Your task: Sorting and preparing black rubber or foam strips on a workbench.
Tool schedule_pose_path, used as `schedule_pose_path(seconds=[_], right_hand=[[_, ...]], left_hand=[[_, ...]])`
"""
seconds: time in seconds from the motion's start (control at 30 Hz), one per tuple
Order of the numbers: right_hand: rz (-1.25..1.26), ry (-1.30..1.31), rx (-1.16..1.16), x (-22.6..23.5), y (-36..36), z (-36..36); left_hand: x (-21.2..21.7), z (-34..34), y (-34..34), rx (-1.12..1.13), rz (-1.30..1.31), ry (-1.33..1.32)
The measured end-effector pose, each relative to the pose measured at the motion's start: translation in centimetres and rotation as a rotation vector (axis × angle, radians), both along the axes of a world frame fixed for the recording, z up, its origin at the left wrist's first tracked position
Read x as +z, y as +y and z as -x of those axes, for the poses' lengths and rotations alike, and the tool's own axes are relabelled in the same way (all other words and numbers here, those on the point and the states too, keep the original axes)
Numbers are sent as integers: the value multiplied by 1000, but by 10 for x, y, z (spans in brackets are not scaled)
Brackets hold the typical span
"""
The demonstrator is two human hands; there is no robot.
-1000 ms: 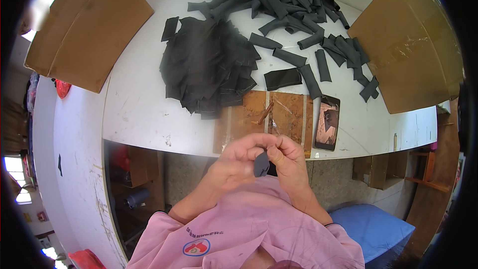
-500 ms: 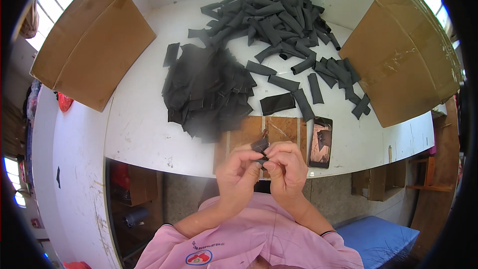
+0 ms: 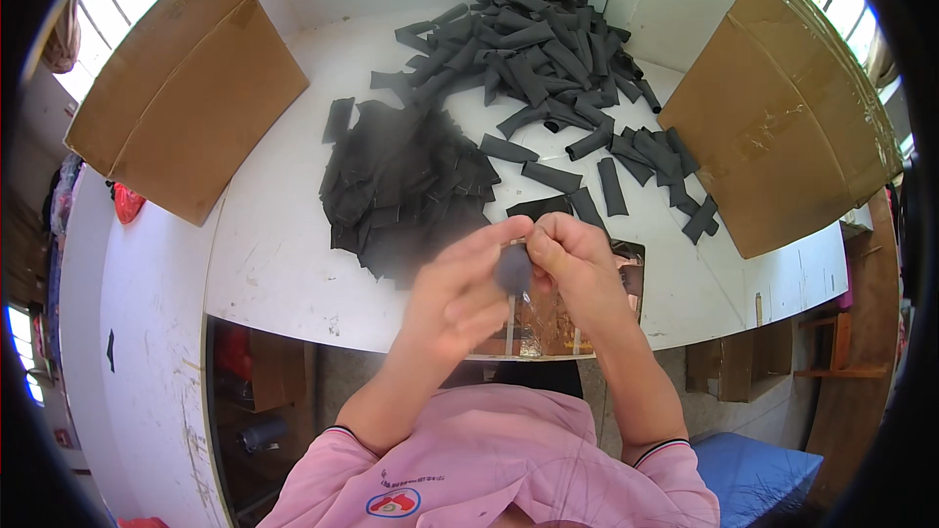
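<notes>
Quick note from beside the table: half a second ago both hands had the small dark grey fabric piece (image 3: 514, 271) pinched fingertip to fingertip, low over the brown board (image 3: 553, 328); now the hands have shifted toward 12 o'clock and the left hand (image 3: 452, 298) has straightened its fingers. For the work in hand, I'd judge that as the right hand (image 3: 582, 264) taking the main hold, the piece being mid-handling and not set down. Right thumb and fingertips are closed on the piece's upper edge; the body of it sits at 7 o'clock from that pinch. Left index tip reaches right up to the pinch (blurry, so can't tell whether it grips or just touches), other left fingers loose, piece at about 2 o'clock from the left palm. Around the pinch: layered pile of flat dark fabric pieces (image 3: 401, 196) at 10 o'clock, heap of dark grey fabric tubes (image 3: 548, 49) at 12, smartphone (image 3: 633, 264) at 4, now partly covered by the right hand and wrist. Which face of the held piece shows, can't say; too smeared.
</notes>
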State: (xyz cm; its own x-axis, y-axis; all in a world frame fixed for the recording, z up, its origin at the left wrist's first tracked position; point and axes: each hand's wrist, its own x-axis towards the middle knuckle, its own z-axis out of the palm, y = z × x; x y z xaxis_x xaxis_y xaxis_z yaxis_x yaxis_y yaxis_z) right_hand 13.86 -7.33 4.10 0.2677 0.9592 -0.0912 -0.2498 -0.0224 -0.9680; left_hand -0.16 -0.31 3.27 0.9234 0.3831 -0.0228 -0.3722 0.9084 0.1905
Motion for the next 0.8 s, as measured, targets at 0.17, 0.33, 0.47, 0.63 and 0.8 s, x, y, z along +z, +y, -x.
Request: schedule_pose_path(seconds=[0.17,0.33,0.47,0.63,0.8], right_hand=[[8,245,-13,-56,4,4],[3,26,30,-26,15,3],[0,286,57,-50,12,0],[14,241,25,-54,9,-3],[-151,-66,130,-50,12,-9]], left_hand=[[-35,-8,6,49,223,106],[-20,-12,16,52,722,-40],[-43,-13,15,71,650,-1],[-29,-7,2,137,202,284],[-16,-3,-25,281,-594,358]])
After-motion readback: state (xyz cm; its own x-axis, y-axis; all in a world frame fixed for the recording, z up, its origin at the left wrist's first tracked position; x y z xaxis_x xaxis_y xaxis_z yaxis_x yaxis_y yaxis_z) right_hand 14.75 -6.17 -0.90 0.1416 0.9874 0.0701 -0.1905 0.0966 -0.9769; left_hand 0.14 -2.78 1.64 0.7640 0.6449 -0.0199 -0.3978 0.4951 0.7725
